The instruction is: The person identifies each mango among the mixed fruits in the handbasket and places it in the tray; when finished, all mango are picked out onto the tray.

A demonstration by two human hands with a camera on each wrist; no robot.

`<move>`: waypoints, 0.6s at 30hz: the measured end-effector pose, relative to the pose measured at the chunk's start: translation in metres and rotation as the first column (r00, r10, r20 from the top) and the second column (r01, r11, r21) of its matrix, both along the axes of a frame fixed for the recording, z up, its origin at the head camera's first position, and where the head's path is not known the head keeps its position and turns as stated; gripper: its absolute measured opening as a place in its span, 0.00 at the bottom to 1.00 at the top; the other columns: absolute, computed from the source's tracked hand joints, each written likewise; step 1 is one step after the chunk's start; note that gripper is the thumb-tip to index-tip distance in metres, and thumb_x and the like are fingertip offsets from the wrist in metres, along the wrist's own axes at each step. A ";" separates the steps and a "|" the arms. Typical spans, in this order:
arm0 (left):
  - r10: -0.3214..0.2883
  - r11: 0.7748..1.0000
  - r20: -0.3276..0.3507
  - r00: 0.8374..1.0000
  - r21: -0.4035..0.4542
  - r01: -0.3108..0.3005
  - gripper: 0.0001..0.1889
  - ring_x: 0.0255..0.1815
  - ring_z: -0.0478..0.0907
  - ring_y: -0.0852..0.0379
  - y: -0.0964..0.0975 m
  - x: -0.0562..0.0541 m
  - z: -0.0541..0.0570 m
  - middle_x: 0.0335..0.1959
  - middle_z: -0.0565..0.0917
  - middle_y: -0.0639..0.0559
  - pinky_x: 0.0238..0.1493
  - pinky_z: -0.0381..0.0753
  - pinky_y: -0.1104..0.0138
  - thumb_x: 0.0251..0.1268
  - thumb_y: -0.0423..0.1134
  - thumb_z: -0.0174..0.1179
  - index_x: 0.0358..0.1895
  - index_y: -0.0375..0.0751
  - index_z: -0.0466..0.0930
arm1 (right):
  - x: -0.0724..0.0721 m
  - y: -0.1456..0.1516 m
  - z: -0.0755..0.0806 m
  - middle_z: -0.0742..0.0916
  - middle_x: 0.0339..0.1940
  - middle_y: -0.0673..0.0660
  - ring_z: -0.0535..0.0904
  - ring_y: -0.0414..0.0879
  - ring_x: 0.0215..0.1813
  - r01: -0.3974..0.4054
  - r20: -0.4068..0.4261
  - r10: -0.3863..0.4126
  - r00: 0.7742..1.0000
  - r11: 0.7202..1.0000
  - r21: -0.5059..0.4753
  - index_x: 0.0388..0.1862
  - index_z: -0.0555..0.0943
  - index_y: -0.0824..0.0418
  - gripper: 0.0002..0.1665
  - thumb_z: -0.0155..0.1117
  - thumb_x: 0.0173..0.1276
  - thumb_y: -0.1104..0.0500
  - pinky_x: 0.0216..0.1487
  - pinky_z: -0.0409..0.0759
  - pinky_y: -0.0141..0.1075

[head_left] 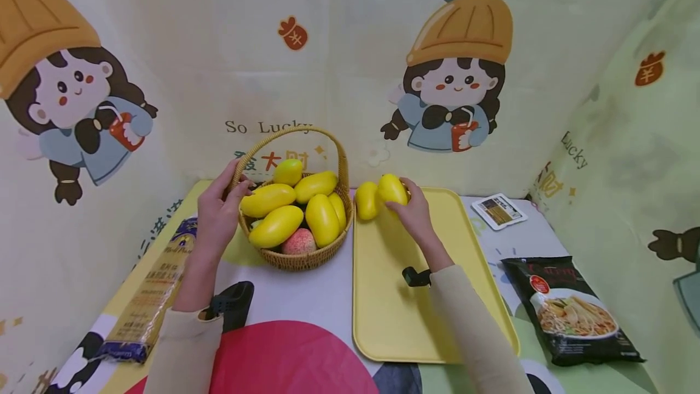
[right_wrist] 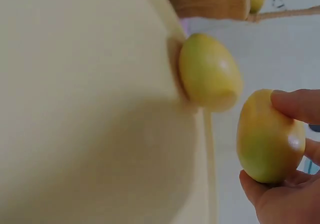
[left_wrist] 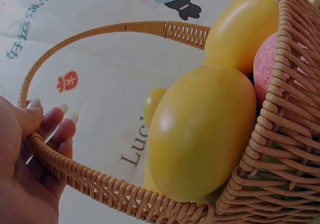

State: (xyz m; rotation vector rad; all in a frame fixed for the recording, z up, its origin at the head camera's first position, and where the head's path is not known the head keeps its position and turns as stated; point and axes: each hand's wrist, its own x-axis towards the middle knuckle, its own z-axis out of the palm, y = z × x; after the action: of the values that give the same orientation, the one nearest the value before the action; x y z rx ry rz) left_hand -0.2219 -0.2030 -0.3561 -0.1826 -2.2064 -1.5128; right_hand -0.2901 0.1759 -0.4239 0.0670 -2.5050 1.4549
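Observation:
My left hand grips the handle of a wicker basket on its left side, with the thumb and fingers around it in the left wrist view. Several yellow mangoes and a pinkish-red peach lie in the basket. My right hand holds another mango between thumb and fingers, raised above the far part of a yellow tray. Just left of it, one more mango rests at the tray's far left corner. In the right wrist view these two mangoes are apart.
Left of the basket lies a long pack of spaghetti. To the tray's right are a black noodle packet and, farther back, a small white-framed package. A printed cloth backdrop rises behind the table.

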 end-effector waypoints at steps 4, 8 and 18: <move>-0.013 1.000 -0.012 1.000 0.009 0.013 0.26 0.46 0.81 0.60 0.002 -0.003 -0.001 0.50 0.77 0.53 0.47 0.80 0.81 0.78 0.43 0.50 0.75 0.60 0.61 | -0.011 0.015 -0.009 0.71 0.72 0.64 0.67 0.60 0.70 0.006 0.057 -0.013 0.998 0.993 0.118 0.76 0.63 0.59 0.42 0.67 0.65 0.59 0.74 0.65 0.54; -0.016 1.000 -0.016 1.000 0.003 0.016 0.26 0.46 0.80 0.58 0.003 -0.004 -0.002 0.51 0.77 0.51 0.47 0.80 0.81 0.78 0.42 0.50 0.76 0.59 0.61 | -0.017 0.022 -0.020 0.71 0.71 0.66 0.67 0.61 0.70 -0.003 0.104 -0.016 0.994 0.985 0.174 0.73 0.65 0.61 0.38 0.66 0.65 0.60 0.76 0.63 0.55; 0.003 1.000 -0.009 1.000 -0.005 -0.003 0.26 0.44 0.79 0.65 0.001 -0.001 0.000 0.52 0.78 0.50 0.44 0.79 0.82 0.78 0.42 0.50 0.75 0.63 0.61 | -0.017 0.012 -0.022 0.73 0.68 0.67 0.69 0.62 0.65 0.015 0.158 -0.053 0.986 0.973 0.231 0.72 0.66 0.63 0.37 0.57 0.63 0.59 0.72 0.67 0.56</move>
State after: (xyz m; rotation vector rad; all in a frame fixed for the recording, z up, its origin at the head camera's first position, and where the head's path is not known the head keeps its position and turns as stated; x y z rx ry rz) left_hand -0.2234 -0.2021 -0.3562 -0.1874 -2.2024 -1.5024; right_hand -0.3071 0.1881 -0.4459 -0.0575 -2.7828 1.1960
